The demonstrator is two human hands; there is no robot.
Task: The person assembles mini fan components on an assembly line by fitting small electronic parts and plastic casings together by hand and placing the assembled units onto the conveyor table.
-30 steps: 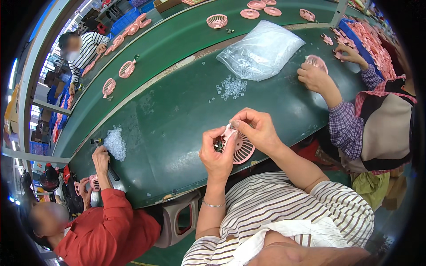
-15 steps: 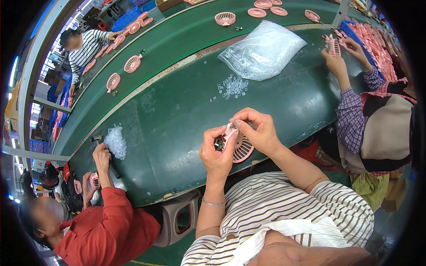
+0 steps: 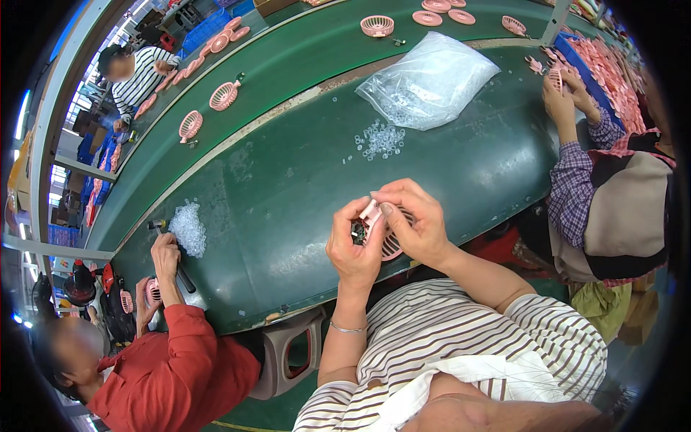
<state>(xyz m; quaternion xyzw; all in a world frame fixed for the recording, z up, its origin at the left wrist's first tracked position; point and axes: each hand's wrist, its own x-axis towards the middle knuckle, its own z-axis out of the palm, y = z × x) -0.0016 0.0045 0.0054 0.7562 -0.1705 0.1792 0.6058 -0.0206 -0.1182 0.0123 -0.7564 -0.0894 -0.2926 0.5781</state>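
- The left hand (image 3: 353, 245) grips a pink slatted casing (image 3: 391, 250) above the desk's (image 3: 273, 245) near edge.
- The right hand (image 3: 419, 223) closes its thumb and fingers on the same casing.
- A dark component (image 3: 358, 230) shows inside the left hand's grasp.
- A clear bag (image 3: 432, 86) lies by the desk's far edge, loose clear rings (image 3: 381, 140) just beside it.

From the near edge of the green worktable (image 3: 281, 223), a head-worn fisheye looks steeply down — close above the left hand (image 3: 352, 253) and right hand (image 3: 423, 229) — and faces across the worktable, its wide, curved view reaching past the far side.
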